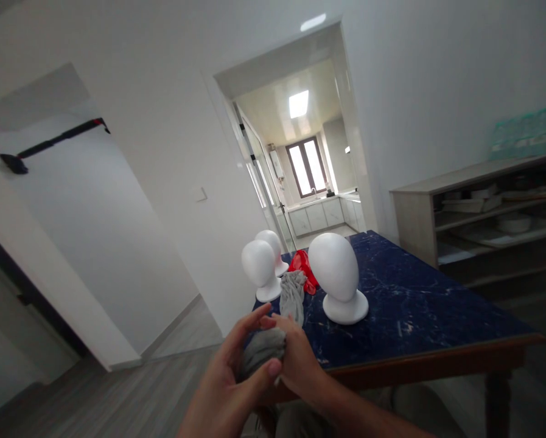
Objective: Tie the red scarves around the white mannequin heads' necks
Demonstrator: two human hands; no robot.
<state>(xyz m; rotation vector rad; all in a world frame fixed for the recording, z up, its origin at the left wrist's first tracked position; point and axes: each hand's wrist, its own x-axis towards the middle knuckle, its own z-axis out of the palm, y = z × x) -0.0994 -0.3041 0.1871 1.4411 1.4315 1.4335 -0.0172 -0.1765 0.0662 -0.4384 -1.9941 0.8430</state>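
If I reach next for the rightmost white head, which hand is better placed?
Probably your right hand: it lies closer to the rightmost white head, while your left hand is farther left. Both hands, however, are at the grey cloth.

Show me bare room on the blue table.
Widest: right of the rightmost white head form, out to the right edge of the blue table. Narrower: the strip between that form's base and the near edge. Crowded: the left end, with two more head forms, red cloth and grey cloth close together, left hand and right hand at grey fabric just before them.
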